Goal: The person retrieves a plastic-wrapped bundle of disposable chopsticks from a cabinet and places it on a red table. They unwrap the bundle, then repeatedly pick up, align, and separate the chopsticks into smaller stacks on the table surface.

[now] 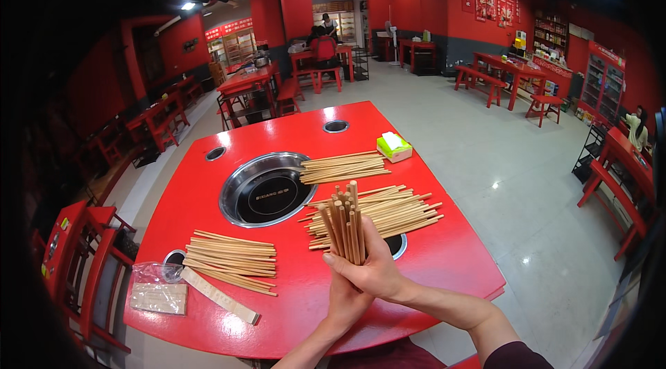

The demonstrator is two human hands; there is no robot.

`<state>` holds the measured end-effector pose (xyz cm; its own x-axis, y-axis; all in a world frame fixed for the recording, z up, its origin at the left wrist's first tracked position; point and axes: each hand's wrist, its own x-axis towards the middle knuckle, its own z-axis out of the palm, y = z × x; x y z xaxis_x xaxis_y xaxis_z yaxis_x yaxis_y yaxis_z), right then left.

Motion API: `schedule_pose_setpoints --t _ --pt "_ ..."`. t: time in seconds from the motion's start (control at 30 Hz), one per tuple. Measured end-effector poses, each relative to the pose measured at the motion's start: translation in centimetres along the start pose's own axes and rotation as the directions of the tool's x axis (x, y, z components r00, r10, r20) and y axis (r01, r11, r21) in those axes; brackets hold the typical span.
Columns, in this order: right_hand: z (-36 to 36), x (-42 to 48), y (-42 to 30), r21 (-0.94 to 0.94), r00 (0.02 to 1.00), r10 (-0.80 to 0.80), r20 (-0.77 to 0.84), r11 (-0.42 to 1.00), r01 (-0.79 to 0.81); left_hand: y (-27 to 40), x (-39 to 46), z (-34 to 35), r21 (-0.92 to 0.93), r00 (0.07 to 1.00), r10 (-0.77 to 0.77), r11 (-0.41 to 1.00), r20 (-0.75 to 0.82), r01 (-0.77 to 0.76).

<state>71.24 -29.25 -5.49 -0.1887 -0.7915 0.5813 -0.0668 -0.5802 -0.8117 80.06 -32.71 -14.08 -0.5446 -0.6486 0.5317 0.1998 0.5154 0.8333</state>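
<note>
Both hands hold one upright bundle of wooden chopsticks (pixel 346 228) above the near part of the red table (pixel 302 312). My right hand (pixel 377 265) wraps around it from the right, thumb across the front. My left hand (pixel 346 293) is lower, partly hidden behind my right hand. Just beyond lies a wide pile of loose chopsticks (pixel 395 210), with a smaller pile (pixel 348 167) farther back, its ends over the rim of the round steel cooker well. To the left, another pile of chopsticks (pixel 234 260) lies beside a long paper sleeve (pixel 221 297) and a clear plastic bag (pixel 158 296) with pale contents.
The steel-rimmed cooker well (pixel 268 189) is set into the tabletop, with smaller round holes around it. A green tissue box (pixel 394 147) stands at the right edge. Red benches (pixel 614 187) and tables surround this one. A few people (pixel 325 46) are farther back and at far right.
</note>
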Motion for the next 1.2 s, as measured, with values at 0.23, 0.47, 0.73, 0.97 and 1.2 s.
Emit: schedule_pose_setpoints --t 0.23,0.47,0.73,0.97,1.2 --pt "-0.7 0.2 -0.5 0.095 0.987 0.069 0.146 0.992 -0.083 -2.3 -0.3 -0.4 -0.057 0.998 0.013 0.998 -0.054 -0.016" --pt "-1.1 2.9 -1.6 0.293 0.885 0.183 0.429 0.898 -0.328 1.2 1.0 -6.0 -0.094 0.759 -0.44 0.834 0.48 0.543" --pt "0.5 3.9 -0.6 0.269 0.864 0.167 0.474 0.907 -0.323 -0.5 -0.3 -5.7 -0.198 0.898 -0.388 0.882 0.209 0.427" --pt "-0.8 4.1 -0.6 0.266 0.823 0.217 0.525 0.877 -0.4 -0.2 -0.8 -4.0 -0.26 0.906 -0.417 0.869 0.076 0.422" --pt "0.5 4.2 0.6 0.389 0.866 0.223 0.448 0.823 -0.413 0.0 -0.9 -1.8 -0.23 0.958 -0.213 0.959 -0.192 0.167"
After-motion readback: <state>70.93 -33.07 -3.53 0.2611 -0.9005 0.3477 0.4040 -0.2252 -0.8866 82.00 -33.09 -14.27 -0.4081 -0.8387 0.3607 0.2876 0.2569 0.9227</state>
